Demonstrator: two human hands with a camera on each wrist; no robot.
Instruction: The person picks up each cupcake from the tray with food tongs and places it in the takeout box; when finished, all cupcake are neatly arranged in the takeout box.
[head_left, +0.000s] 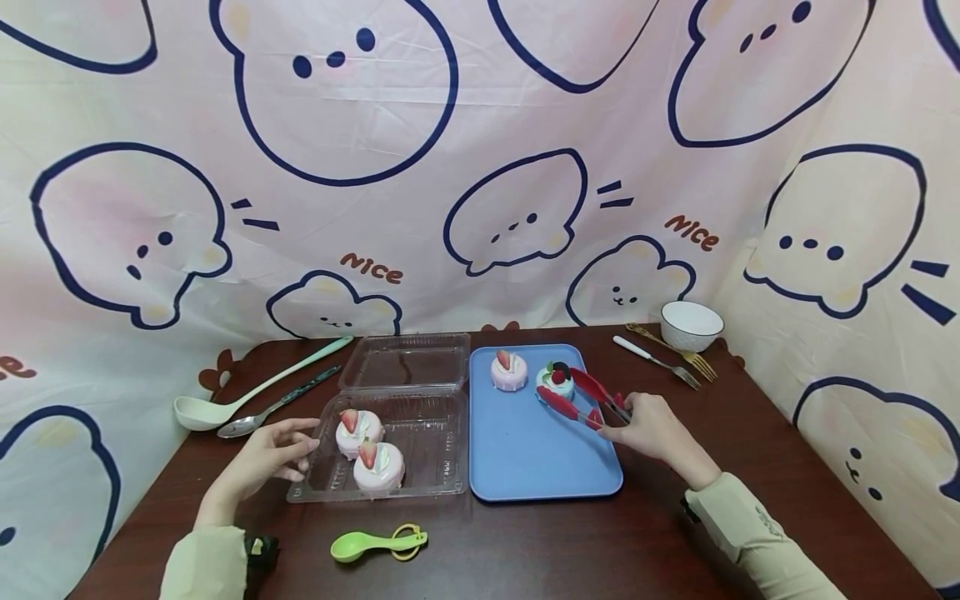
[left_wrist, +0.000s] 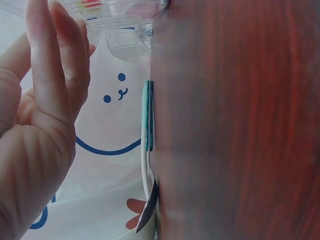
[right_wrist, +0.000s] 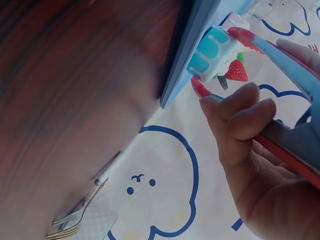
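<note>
My right hand [head_left: 660,429] grips red-tipped tongs [head_left: 558,405]. Between the tips of the tongs is a small blue-and-white cake [right_wrist: 206,56] topped with a strawberry and other fruit, at the right side of a blue tray [head_left: 540,458]. A pink cake [head_left: 509,375] with a strawberry piece stands beside it on the tray. At the left rim of an opened clear plastic box [head_left: 431,446], my left hand [head_left: 258,462] has its fingers loosely extended; whether they touch the rim is unclear. Two more pink strawberry cakes [head_left: 378,475] sit in the box.
Left of the box lie a pale green ladle [head_left: 202,412] and a metal spoon [head_left: 240,427]. A green measuring spoon [head_left: 360,546] is near the front. A white-handled fork [head_left: 637,347], a gold fork [head_left: 697,362] and a white bowl [head_left: 690,333] occupy the back right.
</note>
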